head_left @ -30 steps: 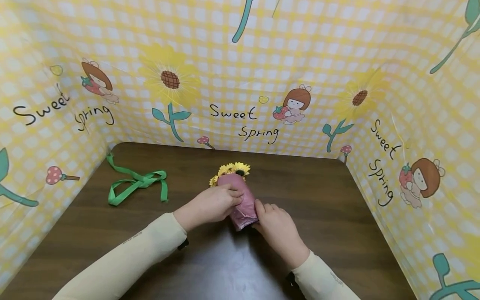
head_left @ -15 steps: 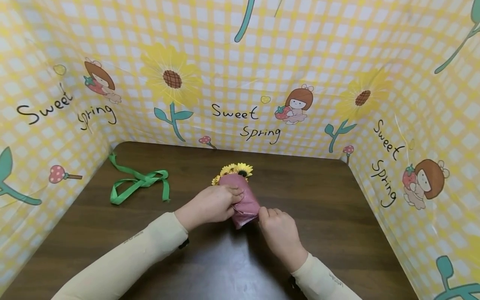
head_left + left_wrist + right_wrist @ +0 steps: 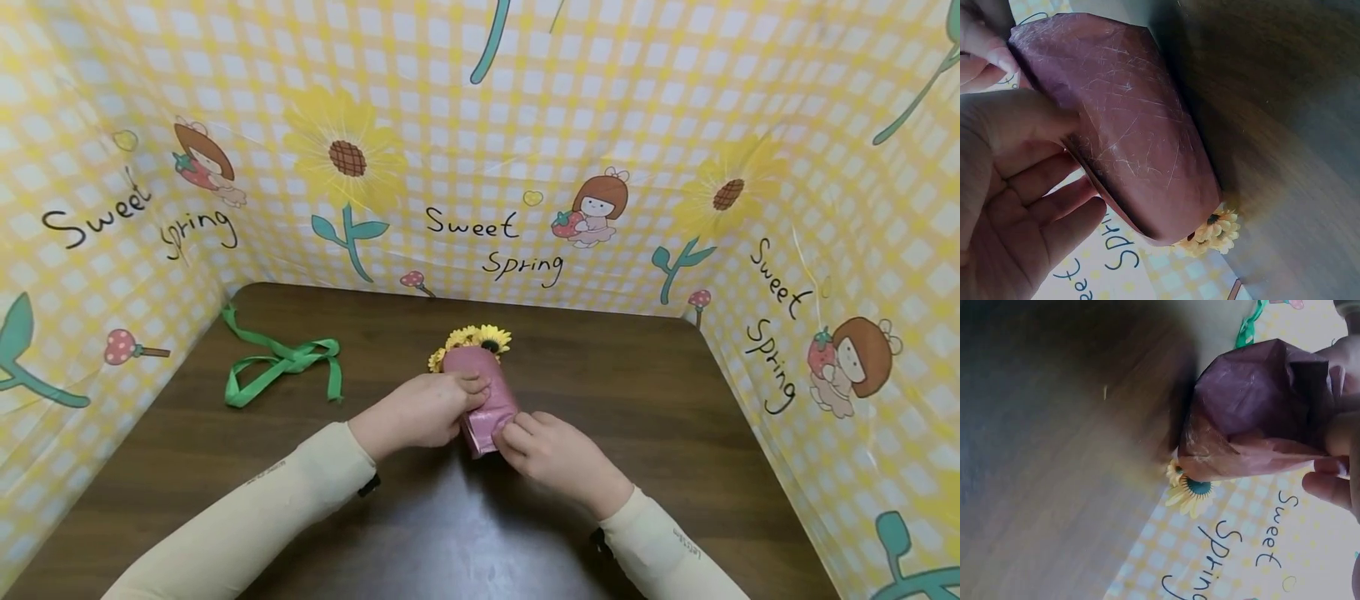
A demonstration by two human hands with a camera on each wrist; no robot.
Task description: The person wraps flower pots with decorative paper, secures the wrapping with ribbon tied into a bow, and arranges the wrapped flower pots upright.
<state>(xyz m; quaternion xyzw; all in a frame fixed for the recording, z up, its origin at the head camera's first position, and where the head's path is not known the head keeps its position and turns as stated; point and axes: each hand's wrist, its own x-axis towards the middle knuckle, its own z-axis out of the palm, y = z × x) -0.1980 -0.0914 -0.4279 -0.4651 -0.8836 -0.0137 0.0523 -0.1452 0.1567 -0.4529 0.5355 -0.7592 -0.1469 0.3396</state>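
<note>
A small bouquet lies on the table, rolled in mauve-pink wrapping paper (image 3: 474,363), with yellow flowers (image 3: 470,337) showing at its far end. My left hand (image 3: 420,408) holds it from the left side; in the left wrist view the thumb lies over the paper (image 3: 1122,112) and the fingers sit behind its edge. At the near end, my right hand (image 3: 555,454) pinches a fold of the paper at the lower right corner. The right wrist view looks at this bottom end of the paper (image 3: 1241,394), creased and folded, with a yellow flower (image 3: 1192,490) beyond it.
A loosely looped green ribbon (image 3: 283,360) lies on the dark wooden table (image 3: 615,375) at the left. Yellow checked cloth walls (image 3: 465,167) printed with flowers and lettering enclose the back and both sides.
The right hand has moved from the right edge of the bouquet's near end inward over it, and the bottom flap of paper now lies folded differently. The left hand keeps its hold.
</note>
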